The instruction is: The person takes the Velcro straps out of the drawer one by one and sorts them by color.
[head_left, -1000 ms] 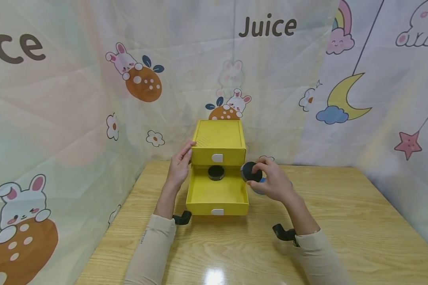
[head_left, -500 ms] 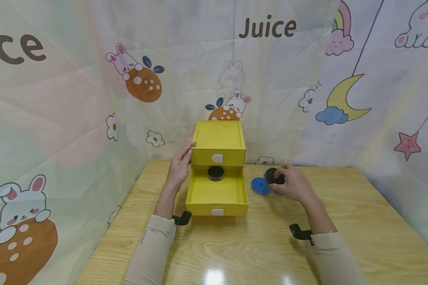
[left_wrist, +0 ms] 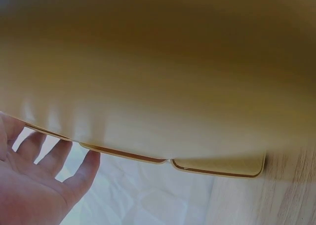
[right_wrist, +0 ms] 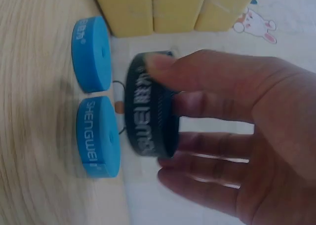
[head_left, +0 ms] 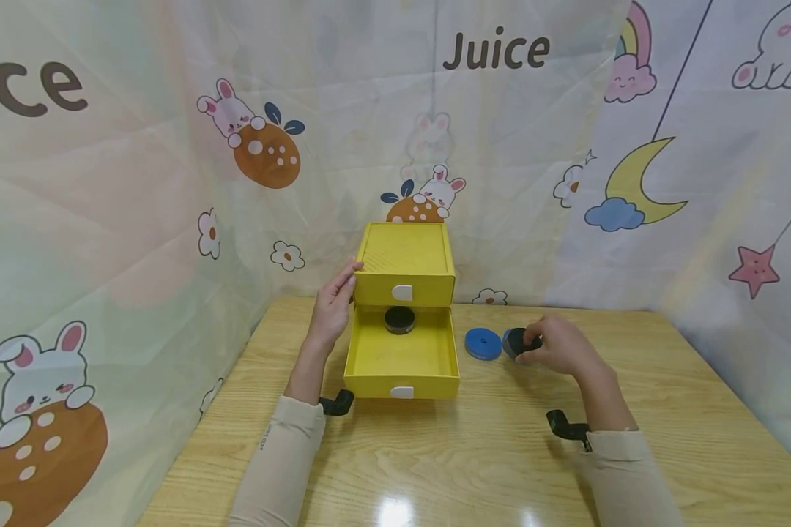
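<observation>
My right hand (head_left: pixel 563 348) pinches a black roll of tape (right_wrist: pixel 148 106) with pale lettering between thumb and fingers. The head view places it over the right-hand one of two blue rolls, which it mostly covers. Both the lettered blue roll (right_wrist: pixel 98 136) and the other blue roll (head_left: pixel 483 344) lie on the table, seen apart from the black one in the right wrist view. My left hand (head_left: pixel 332 311) touches the left side of a yellow drawer unit (head_left: pixel 405 249), fingers fairly straight. Inside its pulled-out lower drawer (head_left: pixel 402 359), a second black roll (head_left: pixel 399 320) lies near the back.
The wooden table (head_left: pixel 448 461) extends in front and to the right. A printed cloth (head_left: pixel 343 146) hangs behind and along both sides. The upper drawer front (head_left: pixel 376 291) is closed above the extended drawer. Black camera mounts (head_left: pixel 336 402) are strapped at both wrists.
The right hand has carried the black roll from beside the drawer rightward and down to the blue rolls, uncovering the left blue roll. The left hand and drawer unit have stayed put.
</observation>
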Available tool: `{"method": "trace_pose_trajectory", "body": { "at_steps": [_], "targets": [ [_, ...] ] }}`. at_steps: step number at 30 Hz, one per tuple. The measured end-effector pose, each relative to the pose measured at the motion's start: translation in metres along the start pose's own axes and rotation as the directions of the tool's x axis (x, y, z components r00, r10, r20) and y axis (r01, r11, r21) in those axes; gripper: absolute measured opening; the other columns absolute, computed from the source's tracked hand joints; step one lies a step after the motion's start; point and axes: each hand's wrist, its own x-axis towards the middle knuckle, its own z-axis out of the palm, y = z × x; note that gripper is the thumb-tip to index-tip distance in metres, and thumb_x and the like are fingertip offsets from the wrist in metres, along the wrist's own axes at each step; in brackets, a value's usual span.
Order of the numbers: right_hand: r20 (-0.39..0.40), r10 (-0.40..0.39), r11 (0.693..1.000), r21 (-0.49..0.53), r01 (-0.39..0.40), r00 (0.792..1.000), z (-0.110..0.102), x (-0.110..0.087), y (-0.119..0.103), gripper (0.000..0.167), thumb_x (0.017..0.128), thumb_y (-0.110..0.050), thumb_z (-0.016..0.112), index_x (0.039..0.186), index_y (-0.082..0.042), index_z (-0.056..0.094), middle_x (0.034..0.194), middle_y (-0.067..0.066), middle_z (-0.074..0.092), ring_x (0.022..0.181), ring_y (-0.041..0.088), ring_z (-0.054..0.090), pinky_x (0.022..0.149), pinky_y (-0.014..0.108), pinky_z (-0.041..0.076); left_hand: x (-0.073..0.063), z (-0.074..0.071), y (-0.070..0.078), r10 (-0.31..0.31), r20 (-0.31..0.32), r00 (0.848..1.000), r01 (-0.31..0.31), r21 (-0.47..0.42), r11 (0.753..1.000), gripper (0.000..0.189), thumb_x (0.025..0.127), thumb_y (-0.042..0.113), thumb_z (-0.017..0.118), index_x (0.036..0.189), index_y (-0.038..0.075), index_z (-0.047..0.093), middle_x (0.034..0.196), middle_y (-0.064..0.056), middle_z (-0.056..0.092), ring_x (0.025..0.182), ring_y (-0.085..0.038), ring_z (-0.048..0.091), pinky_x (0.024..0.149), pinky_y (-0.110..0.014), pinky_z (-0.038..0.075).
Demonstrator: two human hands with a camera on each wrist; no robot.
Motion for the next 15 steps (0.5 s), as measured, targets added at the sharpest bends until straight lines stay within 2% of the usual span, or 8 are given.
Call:
{"method": "trace_pose_trajectory", "body": {
  "at_steps": [7, 11, 15],
  "targets": [
    [0.172, 0.038, 0.999, 0.011, -0.041, 0.984, -0.002, -0.007, 0.006, 0.025, 0.08, -0.029, 0.091, 0.085, -0.014, 0.071, 0.088, 0.002, 0.066, 0.074, 0.021, 0.054, 0.062, 0.035, 0.045, 0.001, 0.0, -0.002, 0.0, -0.002, 1.0, 0.0, 0.001, 1.0, 0.037, 0.113, 0.027, 0.045, 0.146, 0.02, 0.061, 0.167, 0.01, 0.037, 0.155, -0.009, 0.032, 0.122, -0.044, 0.039],
    [0.209, 0.022, 1.0, -0.003, -0.022, 0.978, 0.0, -0.008, 0.01, 0.027, 0.079, -0.029, 0.092, 0.08, -0.015, 0.068, 0.082, 0.001, 0.062, 0.07, 0.019, 0.051, 0.06, 0.034, 0.042, 0.001, 0.001, -0.001, -0.001, -0.002, 1.0, 0.001, -0.001, 1.0, 0.037, 0.113, 0.027, 0.045, 0.146, 0.02, 0.061, 0.167, 0.01, 0.037, 0.155, -0.009, 0.031, 0.122, -0.045, 0.039],
    [0.245, 0.04, 0.999, -0.011, -0.039, 0.969, 0.001, -0.007, 0.011, 0.028, 0.08, -0.028, 0.092, 0.078, -0.015, 0.067, 0.08, 0.001, 0.061, 0.07, 0.019, 0.051, 0.06, 0.034, 0.042, 0.001, 0.0, -0.001, -0.016, 0.004, 1.0, 0.016, -0.003, 1.0, 0.038, 0.114, 0.026, 0.043, 0.148, 0.02, 0.06, 0.168, 0.01, 0.035, 0.156, -0.01, 0.03, 0.122, -0.045, 0.039]
  ]
}}
